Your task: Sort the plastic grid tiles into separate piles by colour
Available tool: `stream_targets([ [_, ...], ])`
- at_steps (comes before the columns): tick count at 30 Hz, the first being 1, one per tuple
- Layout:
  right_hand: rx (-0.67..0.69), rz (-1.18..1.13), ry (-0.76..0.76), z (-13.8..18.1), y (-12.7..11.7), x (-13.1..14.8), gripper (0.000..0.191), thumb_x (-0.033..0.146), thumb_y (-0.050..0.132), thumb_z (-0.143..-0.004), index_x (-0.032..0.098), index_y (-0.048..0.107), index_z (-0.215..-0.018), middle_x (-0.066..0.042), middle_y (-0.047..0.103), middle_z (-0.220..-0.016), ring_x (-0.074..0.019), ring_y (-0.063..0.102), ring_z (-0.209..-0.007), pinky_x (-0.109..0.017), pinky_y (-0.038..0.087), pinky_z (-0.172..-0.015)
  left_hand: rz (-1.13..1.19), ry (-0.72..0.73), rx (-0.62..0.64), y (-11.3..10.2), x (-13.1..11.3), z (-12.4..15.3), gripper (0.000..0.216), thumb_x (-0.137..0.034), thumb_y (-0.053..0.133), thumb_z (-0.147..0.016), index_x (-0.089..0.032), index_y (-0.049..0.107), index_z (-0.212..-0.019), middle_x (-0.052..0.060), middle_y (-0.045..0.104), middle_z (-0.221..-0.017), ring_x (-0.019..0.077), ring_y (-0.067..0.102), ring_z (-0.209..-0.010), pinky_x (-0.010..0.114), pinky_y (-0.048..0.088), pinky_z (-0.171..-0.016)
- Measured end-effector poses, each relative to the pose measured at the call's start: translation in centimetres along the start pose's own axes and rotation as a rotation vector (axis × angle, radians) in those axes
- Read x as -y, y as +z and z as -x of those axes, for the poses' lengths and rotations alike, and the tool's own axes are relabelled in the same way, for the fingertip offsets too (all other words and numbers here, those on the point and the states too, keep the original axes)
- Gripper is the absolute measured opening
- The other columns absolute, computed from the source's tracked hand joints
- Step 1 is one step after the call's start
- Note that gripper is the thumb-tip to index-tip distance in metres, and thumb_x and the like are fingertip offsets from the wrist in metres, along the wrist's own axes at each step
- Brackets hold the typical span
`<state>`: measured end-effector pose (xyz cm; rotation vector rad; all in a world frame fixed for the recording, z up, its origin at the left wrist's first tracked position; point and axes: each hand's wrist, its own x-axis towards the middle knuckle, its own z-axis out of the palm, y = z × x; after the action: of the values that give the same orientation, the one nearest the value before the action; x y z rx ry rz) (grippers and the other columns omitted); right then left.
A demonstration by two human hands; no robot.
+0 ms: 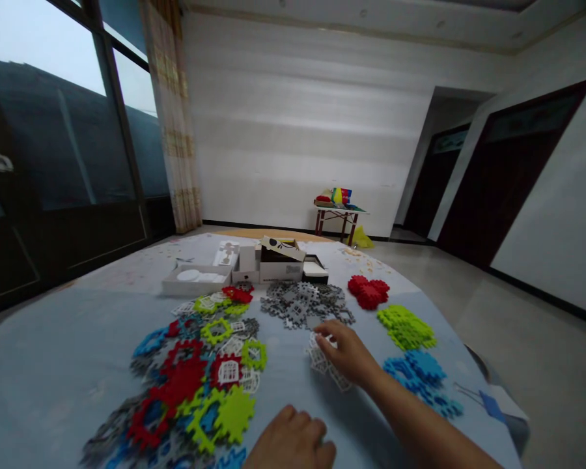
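Observation:
My right hand [346, 352] is over a small heap of white lattice pieces [340, 380], thumb and forefinger slightly apart at its upper edge. No piece shows clearly between those fingers. Low in the view, my left hand [292, 440] has its fingers curled under, close to the near edge of a mixed pile; whatever is inside them is hidden. That pile holds red gear-shaped plastic pieces [183, 381], lime green gear pieces [237, 413], blue ones [151, 342], grey ones and white lattices. Beyond my right hand lies a heap of grey gear pieces [300, 303].
Red [368, 292], lime green [406, 327] and blue [420, 381] gear heaps line the table's right side. At the back stand a shallow white tray [195, 286], an open box [280, 270] and a small black-and-white box [315, 270]. A pale blue cloth [53, 378] covers the round table.

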<state>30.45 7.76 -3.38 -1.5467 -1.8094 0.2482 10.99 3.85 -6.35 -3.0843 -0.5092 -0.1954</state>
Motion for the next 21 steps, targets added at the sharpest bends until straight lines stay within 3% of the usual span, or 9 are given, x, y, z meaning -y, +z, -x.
stream_targets([
  [2, 0.051, -0.024, -0.026, 1.0, 1.4, 2.3, 0.021, 0.025, 0.050, -0.081, 0.016, 0.064, -0.095, -0.008, 0.063, -0.092, -0.0180, 0.057, -0.088, -0.032, 0.044, -0.081, 0.093, -0.162, -0.039, -5.0, 0.7, 1.2, 0.030, -0.036, 0.059, -0.074, -0.027, 0.058, -0.103, 0.004, 0.062, -0.100, 0.0235, 0.055, -0.091, 0.038, 0.046, -0.081],
  [4, 0.104, -0.052, -0.042, 1.6, 2.3, 4.0, 0.022, 0.023, 0.051, -0.080, 0.016, 0.064, -0.097, -0.008, 0.062, -0.093, -0.0181, 0.057, -0.090, -0.032, 0.044, -0.083, 0.207, -0.315, -0.111, -9.4, 2.4, 2.6, 0.035, -0.035, 0.050, -0.080, -0.032, 0.052, -0.115, 0.002, 0.057, -0.115, 0.0212, 0.051, -0.105, 0.041, 0.042, -0.093],
  [6, 0.144, -0.082, -0.046, 2.0, 3.2, 5.4, 0.022, 0.022, 0.053, -0.079, 0.017, 0.064, -0.098, -0.008, 0.062, -0.095, -0.0183, 0.057, -0.092, -0.032, 0.044, -0.085, 0.235, -0.468, -0.224, -12.3, 5.3, 4.2, 0.039, -0.043, 0.046, -0.081, -0.029, 0.053, -0.117, 0.003, 0.052, -0.124, 0.0201, 0.044, -0.115, 0.040, 0.033, -0.103],
  [8, 0.172, -0.108, -0.059, 2.2, 4.1, 6.5, 0.023, 0.021, 0.054, -0.078, 0.017, 0.064, -0.099, -0.008, 0.062, -0.097, -0.0183, 0.056, -0.095, -0.031, 0.043, -0.087, 0.234, -0.630, -0.351, -13.6, 9.2, 6.1, 0.047, -0.053, 0.044, -0.078, -0.027, 0.056, -0.115, 0.004, 0.052, -0.124, 0.0210, 0.042, -0.118, 0.039, 0.029, -0.106],
  [12, 0.184, -0.147, -0.127, 2.0, 6.1, 8.8, 0.027, 0.019, 0.053, -0.078, 0.018, 0.063, -0.104, -0.008, 0.061, -0.105, -0.0184, 0.053, -0.102, -0.030, 0.040, -0.092, 0.373, -1.007, -0.610, -12.8, 17.2, 10.5, 0.055, -0.060, 0.050, -0.067, -0.021, 0.061, -0.104, 0.007, 0.059, -0.113, 0.0242, 0.052, -0.104, 0.036, 0.040, -0.096],
  [14, 0.178, -0.155, -0.175, 1.8, 7.1, 10.3, 0.030, 0.021, 0.054, -0.078, 0.019, 0.061, -0.107, -0.009, 0.059, -0.110, -0.0191, 0.051, -0.107, -0.031, 0.039, -0.094, 0.405, -1.100, -0.637, -11.3, 20.0, 12.5, 0.054, -0.057, 0.048, -0.066, -0.018, 0.063, -0.100, 0.009, 0.063, -0.104, 0.0246, 0.056, -0.097, 0.035, 0.042, -0.091],
  [17, 0.186, -0.139, -0.261, 1.2, 8.2, 12.6, 0.036, 0.026, 0.057, -0.077, 0.020, 0.059, -0.113, -0.008, 0.056, -0.120, -0.0209, 0.046, -0.113, -0.035, 0.034, -0.099, 0.426, -1.212, -0.671, -8.6, 22.4, 14.7, 0.052, -0.053, 0.047, -0.063, -0.013, 0.064, -0.091, 0.013, 0.065, -0.095, 0.0261, 0.059, -0.090, 0.034, 0.045, -0.085],
  [21, 0.237, -0.084, -0.326, 0.2, 9.3, 15.0, 0.046, 0.033, 0.056, -0.079, 0.024, 0.050, -0.124, -0.005, 0.048, -0.131, -0.0226, 0.038, -0.122, -0.039, 0.028, -0.103, 0.450, -1.279, -0.708, -5.8, 23.3, 16.1, 0.049, -0.053, 0.046, -0.060, -0.013, 0.064, -0.083, 0.014, 0.066, -0.091, 0.0276, 0.060, -0.088, 0.036, 0.045, -0.084],
])
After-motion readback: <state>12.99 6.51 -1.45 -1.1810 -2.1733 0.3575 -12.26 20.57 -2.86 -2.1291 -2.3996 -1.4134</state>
